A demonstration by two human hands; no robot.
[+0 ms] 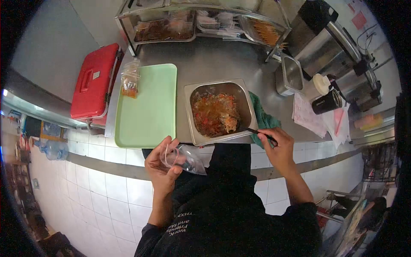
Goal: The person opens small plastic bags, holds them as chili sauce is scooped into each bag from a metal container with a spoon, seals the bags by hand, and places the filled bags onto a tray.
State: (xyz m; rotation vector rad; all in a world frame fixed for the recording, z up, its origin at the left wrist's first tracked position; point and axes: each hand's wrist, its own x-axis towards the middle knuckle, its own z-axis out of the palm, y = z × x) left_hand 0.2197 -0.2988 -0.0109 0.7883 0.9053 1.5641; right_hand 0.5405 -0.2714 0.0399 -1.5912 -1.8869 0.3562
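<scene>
Between the thumb and fingers of my left hand [162, 165] is a clear plastic bag [188, 159], its mouth spread open in front of the table edge. My right hand [278, 147] grips the black handle of a spoon [257, 131], whose head is down in the chunky red-brown food [212, 112]. That food lies in a square metal pan [245, 92]. To the left, a pale green tray [147, 113] carries small filled plastic bags [129, 81] at its upper left corner.
A red case [95, 81] stands at the left. Behind is a metal rack [205, 9] with trays of food. A green cloth [263, 113], an empty metal container [292, 73], papers [306, 113], a black cup [326, 103] and large metal vessels [327, 47] are at the right.
</scene>
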